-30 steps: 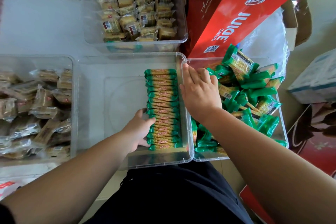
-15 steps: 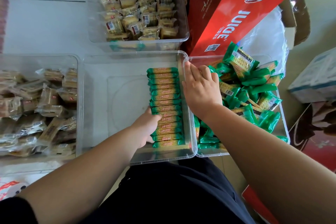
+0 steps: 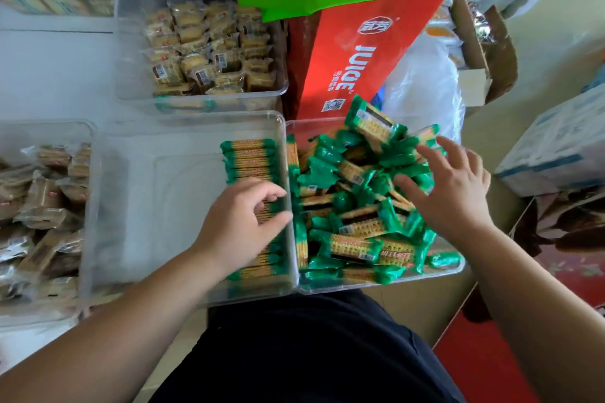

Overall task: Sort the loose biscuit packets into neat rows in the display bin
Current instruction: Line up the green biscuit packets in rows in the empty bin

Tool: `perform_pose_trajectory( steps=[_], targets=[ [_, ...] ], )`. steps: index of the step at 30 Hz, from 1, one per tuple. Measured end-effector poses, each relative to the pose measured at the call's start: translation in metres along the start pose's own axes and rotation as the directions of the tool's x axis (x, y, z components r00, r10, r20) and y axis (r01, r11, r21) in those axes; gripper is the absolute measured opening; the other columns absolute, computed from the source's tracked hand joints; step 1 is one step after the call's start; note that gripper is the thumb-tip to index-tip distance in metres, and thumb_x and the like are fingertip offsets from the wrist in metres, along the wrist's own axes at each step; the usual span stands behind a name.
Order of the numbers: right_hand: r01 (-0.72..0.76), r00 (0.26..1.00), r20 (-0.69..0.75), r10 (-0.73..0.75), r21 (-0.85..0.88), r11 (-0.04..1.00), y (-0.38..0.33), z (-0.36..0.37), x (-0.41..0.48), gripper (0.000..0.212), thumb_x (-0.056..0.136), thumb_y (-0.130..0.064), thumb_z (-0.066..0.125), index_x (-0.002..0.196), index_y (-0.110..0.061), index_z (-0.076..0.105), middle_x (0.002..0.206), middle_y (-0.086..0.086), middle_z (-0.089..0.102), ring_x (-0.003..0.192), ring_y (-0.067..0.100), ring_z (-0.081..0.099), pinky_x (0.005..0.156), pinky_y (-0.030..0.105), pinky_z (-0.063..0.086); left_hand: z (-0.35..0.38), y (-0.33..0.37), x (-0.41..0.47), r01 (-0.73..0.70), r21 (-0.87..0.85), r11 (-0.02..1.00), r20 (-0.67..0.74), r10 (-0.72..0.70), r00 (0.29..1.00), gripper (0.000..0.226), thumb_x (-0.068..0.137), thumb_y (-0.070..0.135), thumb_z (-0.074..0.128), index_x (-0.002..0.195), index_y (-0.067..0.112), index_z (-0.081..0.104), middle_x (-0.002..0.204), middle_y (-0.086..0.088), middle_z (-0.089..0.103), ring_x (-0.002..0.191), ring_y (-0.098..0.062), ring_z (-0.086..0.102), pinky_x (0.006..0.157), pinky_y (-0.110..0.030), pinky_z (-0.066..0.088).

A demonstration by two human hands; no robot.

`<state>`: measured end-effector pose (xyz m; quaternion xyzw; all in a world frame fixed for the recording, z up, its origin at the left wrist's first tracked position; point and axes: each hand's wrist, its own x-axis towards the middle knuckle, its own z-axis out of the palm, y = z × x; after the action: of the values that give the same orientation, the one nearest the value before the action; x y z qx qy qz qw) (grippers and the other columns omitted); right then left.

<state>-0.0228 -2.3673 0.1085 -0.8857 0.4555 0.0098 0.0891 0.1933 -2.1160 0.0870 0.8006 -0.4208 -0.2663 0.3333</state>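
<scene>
**Position.** The clear plastic display bin (image 3: 163, 206) holds one row of green-ended yellow biscuit packets (image 3: 248, 157). The packets stand on edge against the bin's right wall, and the rest of the floor is bare. Touching it on the right, a second clear plastic bin (image 3: 314, 124) holds the heap of loose green biscuit packets (image 3: 353, 226), piled above its rim.

**Hands.** The left hand (image 3: 242, 222) rests on the near half of the row with its fingers bent over the packet tops. Whether it pinches a packet or only steadies the row cannot be told. The right hand (image 3: 448, 186) is released, fingers spread and holding nothing, over the far right of the heap. It is blurred, so contact is uncertain.

**Risks.**
- The row has no support on its left side. If the left hand lifts away carelessly, packets could tip over onto the bare floor.
- The heap stands above its rim. Raking through it could push packets over the far or right edge.
- A packet taken from the heap and placed unturned would break the row's alignment.

**Orientation.** Each packet in the row has its long axis running left to right, with the green ends at either side. The row itself runs from far to near. The loose packets point in every direction, and one at the far side is tilted upward.
</scene>
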Motion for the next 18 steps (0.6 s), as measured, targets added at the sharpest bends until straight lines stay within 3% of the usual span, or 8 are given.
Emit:
perform_pose_trajectory(
  steps=[4, 7, 9, 11, 15, 18],
  targets=[
    [0.017, 0.975, 0.217, -0.042, 0.117, 0.993, 0.043, 0.004, -0.005, 0.079, 0.083, -0.066, 0.059, 0.153, -0.042, 0.032, 0.165, 0.009, 0.021, 0.149, 0.036, 0.022, 0.118, 0.052, 0.023, 0.041, 0.035, 0.013, -0.274, 0.205, 0.94, 0.139, 0.249, 0.958, 0.055, 0.076, 0.045, 0.087, 0.121, 0.017, 0.072, 0.114, 0.001, 0.07, 0.107, -0.02, 0.063, 0.095, -0.036, 0.053],
    [0.06, 0.97, 0.215, -0.113, 0.24, 0.969, 0.056, 0.012, -0.005, 0.068, 0.088, -0.056, 0.063, 0.148, -0.04, 0.036, 0.161, 0.004, 0.028, 0.144, 0.029, 0.034, 0.111, 0.049, 0.038, 0.07, 0.051, 0.026, -0.427, 0.538, 0.727, 0.379, 0.244, 0.893, 0.084, 0.07, 0.07, 0.078, 0.135, 0.018, 0.064, 0.122, 0.0, 0.065, 0.113, -0.026, 0.057, 0.097, -0.044, 0.05],
    [0.083, 0.972, 0.185, -0.146, 0.315, 0.945, 0.06, 0.016, -0.004, 0.061, 0.088, -0.042, 0.072, 0.142, -0.036, 0.042, 0.155, 0.002, 0.03, 0.131, 0.024, 0.045, 0.102, 0.045, 0.048, 0.085, 0.057, 0.031, -0.411, 0.634, 0.655, 0.438, 0.134, 0.889, 0.094, 0.078, 0.073, 0.069, 0.152, 0.02, 0.045, 0.138, 0.0, 0.054, 0.128, -0.027, 0.047, 0.107, -0.043, 0.039],
    [0.13, 0.968, 0.155, -0.197, 0.361, 0.923, 0.063, 0.018, -0.003, 0.057, 0.086, -0.034, 0.076, 0.134, -0.035, 0.047, 0.15, 0.003, 0.029, 0.113, 0.018, 0.05, 0.097, 0.043, 0.051, 0.095, 0.06, 0.033, -0.343, 0.642, 0.685, 0.422, 0.057, 0.905, 0.095, 0.084, 0.067, 0.067, 0.159, 0.022, 0.031, 0.148, 0.002, 0.046, 0.136, -0.024, 0.039, 0.112, -0.04, 0.032],
    [0.284, 0.947, 0.077, -0.312, 0.25, 0.926, 0.077, 0.02, 0.009, 0.048, 0.081, -0.029, 0.078, 0.122, -0.032, 0.053, 0.153, 0.001, 0.038, 0.127, 0.031, 0.043, 0.104, 0.048, 0.039, 0.1, 0.066, 0.033, -0.219, 0.555, 0.803, 0.378, -0.009, 0.926, 0.084, 0.078, 0.059, 0.08, 0.145, 0.026, 0.043, 0.144, 0.006, 0.051, 0.133, -0.02, 0.044, 0.109, -0.038, 0.038],
    [0.344, 0.931, 0.075, -0.357, 0.145, 0.928, 0.077, 0.019, 0.021, 0.043, 0.082, -0.037, 0.075, 0.12, -0.033, 0.056, 0.13, -0.009, 0.06, 0.125, 0.03, 0.044, 0.099, 0.048, 0.037, 0.103, 0.074, 0.029, -0.158, 0.557, 0.816, 0.362, -0.067, 0.93, 0.069, 0.078, 0.051, 0.083, 0.13, 0.029, 0.044, 0.126, 0.004, 0.058, 0.12, -0.02, 0.052, 0.099, -0.037, 0.044]
  ],
)
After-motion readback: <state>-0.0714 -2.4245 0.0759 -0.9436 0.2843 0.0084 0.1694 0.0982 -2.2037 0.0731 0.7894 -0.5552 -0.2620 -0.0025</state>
